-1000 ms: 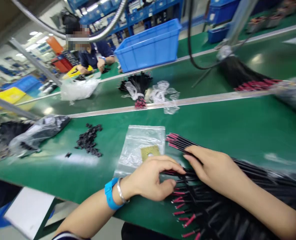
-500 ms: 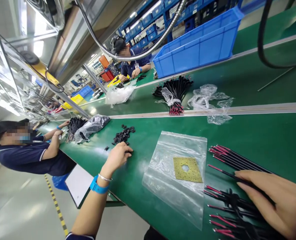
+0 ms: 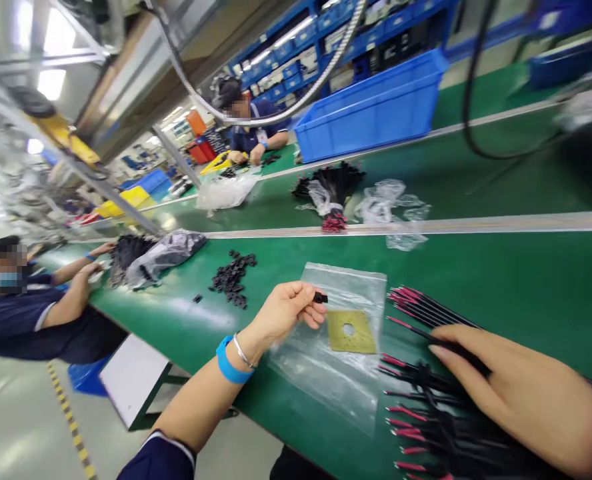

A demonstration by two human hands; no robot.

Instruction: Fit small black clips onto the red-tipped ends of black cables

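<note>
A small black part (image 3: 321, 298) is pinched between the thumb and fingers of my left hand (image 3: 289, 310), held above the clear plastic bag (image 3: 343, 393). On that bag lies a yellow-green square pad (image 3: 359, 340) with a round hole. Black pieces like the held one form a pile (image 3: 231, 279) left of my left hand. At the right, my right hand (image 3: 516, 387) grips a black cable with a red, bare-tipped end (image 3: 401, 323). Loose black cables (image 3: 436, 308) lie just beyond it, and a bunch of cables with black connectors (image 3: 431, 407) lies nearer me.
Beyond the metal strip (image 3: 476, 227) are a tied cable bundle (image 3: 331, 190), crumpled plastic (image 3: 381, 203) and a large blue bin (image 3: 371, 113). A filled plastic bag (image 3: 166, 257) lies at the left, near a co-worker (image 3: 21, 313). Another person (image 3: 256, 130) sits across the bench.
My left hand has moved right from beside the pile to above the bag and now holds a black part. The camera view has shifted. My right hand still grips the cable.
</note>
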